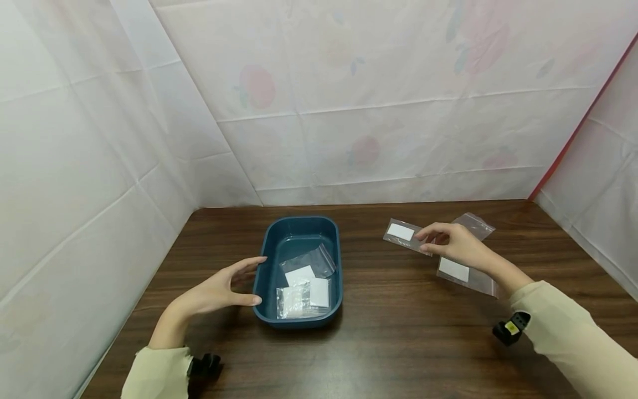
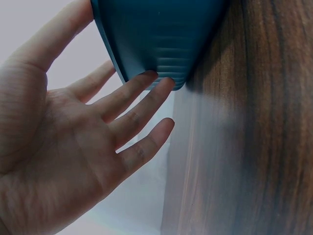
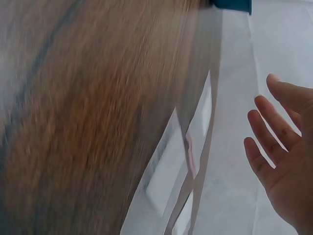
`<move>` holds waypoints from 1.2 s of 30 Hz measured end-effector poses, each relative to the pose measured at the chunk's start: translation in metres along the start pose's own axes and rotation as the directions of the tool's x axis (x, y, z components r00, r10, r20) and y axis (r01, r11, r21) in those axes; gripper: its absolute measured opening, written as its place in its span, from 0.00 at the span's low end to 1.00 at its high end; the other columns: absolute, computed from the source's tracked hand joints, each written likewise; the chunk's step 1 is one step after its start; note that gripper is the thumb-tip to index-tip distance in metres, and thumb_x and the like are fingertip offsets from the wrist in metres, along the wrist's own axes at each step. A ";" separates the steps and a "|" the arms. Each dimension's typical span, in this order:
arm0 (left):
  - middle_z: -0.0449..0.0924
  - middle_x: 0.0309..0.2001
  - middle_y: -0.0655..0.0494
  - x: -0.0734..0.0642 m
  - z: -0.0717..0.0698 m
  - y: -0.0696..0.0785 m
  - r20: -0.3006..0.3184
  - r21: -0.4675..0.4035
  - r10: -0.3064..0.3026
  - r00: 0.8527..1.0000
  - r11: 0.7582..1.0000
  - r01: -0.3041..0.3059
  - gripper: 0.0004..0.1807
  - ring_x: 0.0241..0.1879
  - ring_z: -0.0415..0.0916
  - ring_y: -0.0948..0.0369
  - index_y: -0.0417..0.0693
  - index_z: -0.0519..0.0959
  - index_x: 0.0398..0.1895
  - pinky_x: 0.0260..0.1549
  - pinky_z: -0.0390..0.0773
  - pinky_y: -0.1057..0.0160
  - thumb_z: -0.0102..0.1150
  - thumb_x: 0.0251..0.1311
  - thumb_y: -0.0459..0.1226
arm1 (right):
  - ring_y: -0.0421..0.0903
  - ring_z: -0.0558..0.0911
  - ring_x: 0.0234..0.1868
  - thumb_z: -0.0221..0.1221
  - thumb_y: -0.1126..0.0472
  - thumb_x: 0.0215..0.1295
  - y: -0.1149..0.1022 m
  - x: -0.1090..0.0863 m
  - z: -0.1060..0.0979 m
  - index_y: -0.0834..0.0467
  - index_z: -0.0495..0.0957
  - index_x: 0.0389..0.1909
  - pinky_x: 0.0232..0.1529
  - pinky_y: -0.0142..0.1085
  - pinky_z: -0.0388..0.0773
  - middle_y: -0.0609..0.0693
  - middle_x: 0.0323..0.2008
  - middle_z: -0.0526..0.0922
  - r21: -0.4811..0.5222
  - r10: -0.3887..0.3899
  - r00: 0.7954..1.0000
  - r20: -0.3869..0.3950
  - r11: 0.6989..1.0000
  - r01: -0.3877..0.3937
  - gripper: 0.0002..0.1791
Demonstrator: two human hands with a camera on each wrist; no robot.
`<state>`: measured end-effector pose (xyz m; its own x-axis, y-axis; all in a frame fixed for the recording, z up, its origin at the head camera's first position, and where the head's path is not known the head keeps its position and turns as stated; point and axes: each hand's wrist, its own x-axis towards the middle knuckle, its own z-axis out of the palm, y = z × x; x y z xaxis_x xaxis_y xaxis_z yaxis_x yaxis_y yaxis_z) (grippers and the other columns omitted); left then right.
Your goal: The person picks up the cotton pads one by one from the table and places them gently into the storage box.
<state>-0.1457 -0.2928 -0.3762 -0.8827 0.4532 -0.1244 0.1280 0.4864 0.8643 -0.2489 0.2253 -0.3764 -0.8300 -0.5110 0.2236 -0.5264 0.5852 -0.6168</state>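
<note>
A dark blue plastic bin [image 1: 299,321] holds several clear zip bags [image 1: 294,302] with white cards inside. My left hand [image 1: 214,291] is at the bin's left side, thumb and fingers spread; in the left wrist view the fingertips [image 2: 165,83] lie by its outer wall, and I cannot tell how firmly they touch. My right hand [image 1: 453,244] hovers above the table with loosely bent fingers and nothing in them. Around it lie a zip bag with a white card [image 1: 400,231], another with a white card [image 1: 454,270], and a partly hidden clear bag [image 1: 476,226].
The dark wood-grain table [image 1: 394,338] runs back to a white patterned cloth [image 1: 319,144]. More white cloth [image 1: 85,183] rises along the left side, and a red strip [image 1: 580,122] marks the right corner.
</note>
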 end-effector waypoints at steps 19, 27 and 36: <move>0.49 0.76 0.41 0.001 0.002 0.001 0.001 -0.015 0.000 1.000 1.000 0.000 0.47 0.73 0.47 0.37 0.47 0.54 0.77 0.65 0.57 0.33 0.71 0.59 0.42 | 0.47 0.79 0.40 0.68 0.68 0.60 0.041 0.015 -0.010 0.65 0.81 0.52 0.36 0.36 0.77 0.58 0.42 0.83 0.017 0.056 0.993 0.107 0.998 -0.058 0.19; 0.49 0.76 0.41 0.002 0.002 0.001 0.004 -0.011 0.003 1.000 1.000 -0.002 0.47 0.73 0.47 0.36 0.47 0.54 0.77 0.65 0.56 0.33 0.70 0.59 0.41 | 0.52 0.77 0.39 0.67 0.68 0.61 0.047 0.019 -0.013 0.65 0.78 0.56 0.31 0.37 0.76 0.61 0.43 0.80 0.096 0.164 0.966 0.201 0.978 -0.186 0.21; 0.48 0.77 0.42 0.003 0.003 0.000 0.006 -0.022 -0.001 1.000 1.000 0.001 0.47 0.73 0.48 0.37 0.49 0.55 0.77 0.65 0.57 0.33 0.70 0.59 0.42 | 0.54 0.76 0.46 0.69 0.67 0.59 0.051 0.022 -0.010 0.64 0.80 0.54 0.37 0.37 0.74 0.60 0.50 0.81 0.086 0.182 0.956 0.230 0.975 -0.207 0.21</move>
<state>-0.1466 -0.2894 -0.3783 -0.8798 0.4577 -0.1282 0.1173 0.4704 0.8746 -0.2961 0.2498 -0.3954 -0.8469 -0.5268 -0.0726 -0.3258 0.6218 -0.7122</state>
